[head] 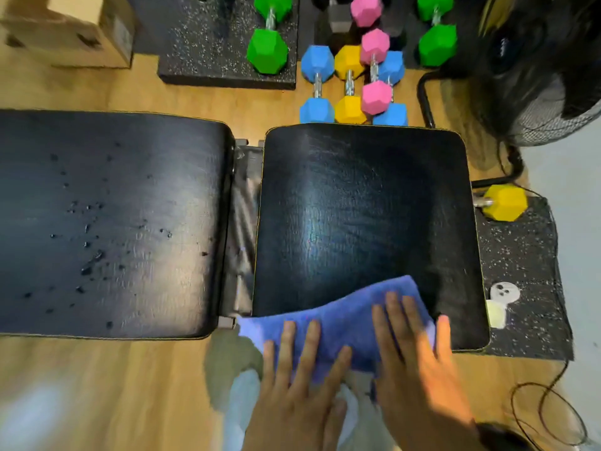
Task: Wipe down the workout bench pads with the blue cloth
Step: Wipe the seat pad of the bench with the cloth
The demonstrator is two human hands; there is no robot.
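The blue cloth (338,315) lies spread over the near edge of the right bench pad (361,203), a black square pad that looks streaked and shiny. My left hand (297,382) presses flat on the cloth's near left part, fingers spread. My right hand (419,362) presses flat on its right part, fingers pointing away from me. The long left bench pad (107,219) is black and dotted with droplets and dark specks. A metal hinge gap (242,222) separates the two pads.
Coloured hex dumbbells (349,83) lie on the wooden floor beyond the bench, with green ones (268,48) on a speckled black mat. A black fan (540,70) stands at the far right. A yellow dumbbell (504,203) rests on the right mat, and a cable (546,402) loops nearby.
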